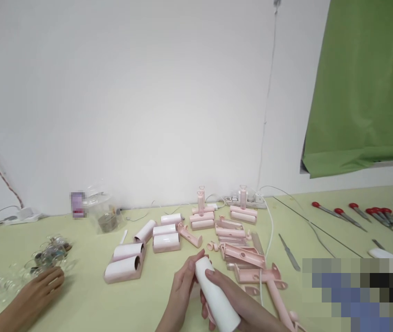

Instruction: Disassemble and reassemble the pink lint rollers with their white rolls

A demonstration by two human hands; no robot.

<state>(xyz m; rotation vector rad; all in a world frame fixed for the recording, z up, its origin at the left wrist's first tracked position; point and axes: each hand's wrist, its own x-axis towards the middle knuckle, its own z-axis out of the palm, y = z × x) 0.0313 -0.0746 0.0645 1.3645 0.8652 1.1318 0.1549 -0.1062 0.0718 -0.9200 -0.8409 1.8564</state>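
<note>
A white roll [217,295], like a lint roller refill, is tilted between my two hands near the front of the table. My right hand [233,288] is closed around it, with the thumb lying along its top side. At the roll's upper end my left hand [183,280] presses in with bent fingers. A bit of pink plastic [210,316] shows beneath the roll, mostly hidden by my fingers. Just beyond lie pink roller holders [243,254] in a loose pile. White rolls set in pink cases [122,267] stand to the left.
Another person's hand [46,288] rests at the left beside clear round plastic pieces. Finished-looking pink rollers [243,214] stand near a power strip at the wall. Red-handled tools [340,216] and a flat metal blade [289,252] lie right. A white cable [270,226] crosses the table.
</note>
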